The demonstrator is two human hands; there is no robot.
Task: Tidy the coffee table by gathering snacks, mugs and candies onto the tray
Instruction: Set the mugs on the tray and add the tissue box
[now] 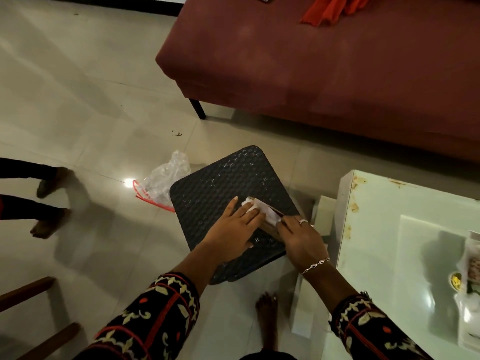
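A black woven-pattern square top [220,183], a stool or a tray, stands on the floor in front of me. On it lies a white paper or tissue [261,207] over a flat brown packet [270,228]. My left hand [233,229] presses flat on the white paper with straight fingers. My right hand [298,241], wearing a ring and a bracelet, grips the packet's right edge with curled fingers. The hands hide most of the packet.
A glass coffee table [384,219] stands at the right with snack packets [471,266] at its far right edge. A clear plastic bag with a red strip [166,175] lies on the tiles. A maroon sofa [311,74] is behind. Another person's feet [52,183] stand at the left.
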